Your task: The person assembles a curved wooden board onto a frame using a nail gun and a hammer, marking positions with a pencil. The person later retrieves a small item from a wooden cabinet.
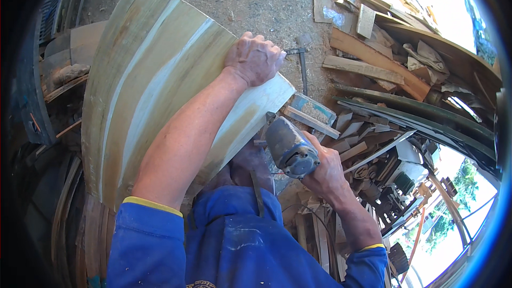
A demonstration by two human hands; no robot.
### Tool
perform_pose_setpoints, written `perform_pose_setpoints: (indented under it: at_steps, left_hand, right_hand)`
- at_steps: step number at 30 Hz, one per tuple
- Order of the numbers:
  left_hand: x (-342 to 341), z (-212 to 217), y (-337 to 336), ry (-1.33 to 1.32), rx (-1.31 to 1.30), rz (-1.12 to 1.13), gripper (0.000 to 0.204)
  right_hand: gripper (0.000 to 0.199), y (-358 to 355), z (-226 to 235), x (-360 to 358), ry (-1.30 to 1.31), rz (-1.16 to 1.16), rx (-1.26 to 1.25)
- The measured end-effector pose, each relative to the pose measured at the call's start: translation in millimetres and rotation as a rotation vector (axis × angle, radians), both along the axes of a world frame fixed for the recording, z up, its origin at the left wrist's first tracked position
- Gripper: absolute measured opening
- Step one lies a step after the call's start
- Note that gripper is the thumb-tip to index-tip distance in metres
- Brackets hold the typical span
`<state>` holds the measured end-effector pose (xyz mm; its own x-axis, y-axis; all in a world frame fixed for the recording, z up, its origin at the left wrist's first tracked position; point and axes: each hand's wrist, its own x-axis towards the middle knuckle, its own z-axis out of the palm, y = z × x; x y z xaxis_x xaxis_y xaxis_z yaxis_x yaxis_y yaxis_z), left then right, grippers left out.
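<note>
A broad, curved-edged wooden panel (pixel 141 74) with pale and brown streaks lies slanted in front of me, covering much of the left and middle. My left hand (pixel 253 58) grips its far right edge, fingers curled over the rim. In my right hand (pixel 326 170) is a worn grey-blue power tool (pixel 292 146), held by its handle. The tool's narrow dark end is by the panel's near right edge; whether it touches the wood I cannot tell. Its exact kind is not clear from this angle, and my right fingers are partly hidden behind it.
A metal clamp (pixel 303 69) is beyond the panel's right corner. Beneath the tool, a wooden strip (pixel 311 121) crosses a worn bluish surface (pixel 319 108). Offcuts and boards (pixel 373 64) are heaped on the right. Curved wood strips (pixel 64 208) stand at the left, near a dark metal frame (pixel 32 90).
</note>
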<state>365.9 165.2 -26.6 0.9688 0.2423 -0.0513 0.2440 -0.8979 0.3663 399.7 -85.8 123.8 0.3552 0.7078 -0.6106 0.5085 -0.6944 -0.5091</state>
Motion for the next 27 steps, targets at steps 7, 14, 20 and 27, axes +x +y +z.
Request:
perform_pose_setpoints:
  at_steps: [7, 14, 20, 27]
  left_hand:
    - [-1, 3, 0, 0.015, 0.004, 0.007, 0.037]
    - [1, 2, 1, 0.048, -0.007, 0.013, 0.038]
    - [2, 7, 1, 0.098, -0.017, 0.006, 0.038]
    - [0, 5, 1, 0.084, -0.010, 0.012, 0.038]
  right_hand:
    - [0.050, 3, 1, 25, -0.064, -0.009, 0.202]
    - [0.041, 9, 1, 33, 0.027, -0.056, 0.137]
    - [0.039, 4, -1, 33, 0.043, -0.041, 0.102]
    - [0.038, 5, -4, 29, 0.029, -0.020, 0.080]
